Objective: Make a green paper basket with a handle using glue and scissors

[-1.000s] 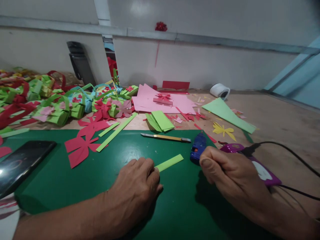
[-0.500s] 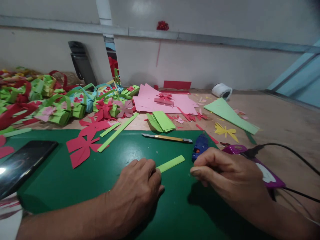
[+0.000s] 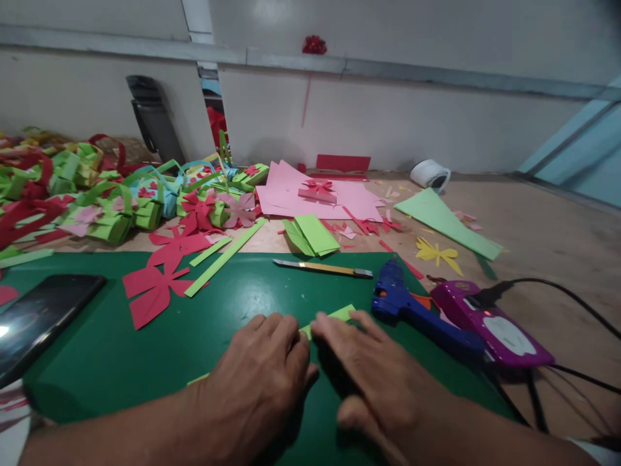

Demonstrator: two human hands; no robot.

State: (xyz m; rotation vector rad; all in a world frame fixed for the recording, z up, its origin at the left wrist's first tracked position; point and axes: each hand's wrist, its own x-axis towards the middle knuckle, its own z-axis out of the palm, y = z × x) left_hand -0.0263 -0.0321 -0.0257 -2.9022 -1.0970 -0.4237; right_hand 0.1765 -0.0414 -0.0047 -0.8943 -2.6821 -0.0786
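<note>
A light green paper strip [image 3: 342, 314] lies slantwise on the green mat [image 3: 160, 356]. My left hand [image 3: 264, 375] is closed over its middle, fingers curled and pressing down. Part of the strip is hidden beneath it; a bit of light green shows beside the left wrist. My right hand [image 3: 383, 369] reaches across the strip's right part, fingers stretched out and touching it, thumb apart. Just beyond the right hand rests a blue glue gun [image 3: 412, 307]. A yellow cutter knife [image 3: 323, 267] lies farther up the mat.
Red paper petals [image 3: 154, 285] and longer green strips [image 3: 226, 257] lie left of centre, near a black phone [image 3: 53, 317]. Behind are pink sheets [image 3: 281, 194], folded green paper [image 3: 313, 234] and piled paper baskets [image 3: 111, 217]. A purple power strip [image 3: 499, 323] with cables sits right.
My right hand has moved left from beside the glue gun onto the strip, its pinched fingers now stretched out. The glue gun's handle is uncovered. My left hand stays on the strip.
</note>
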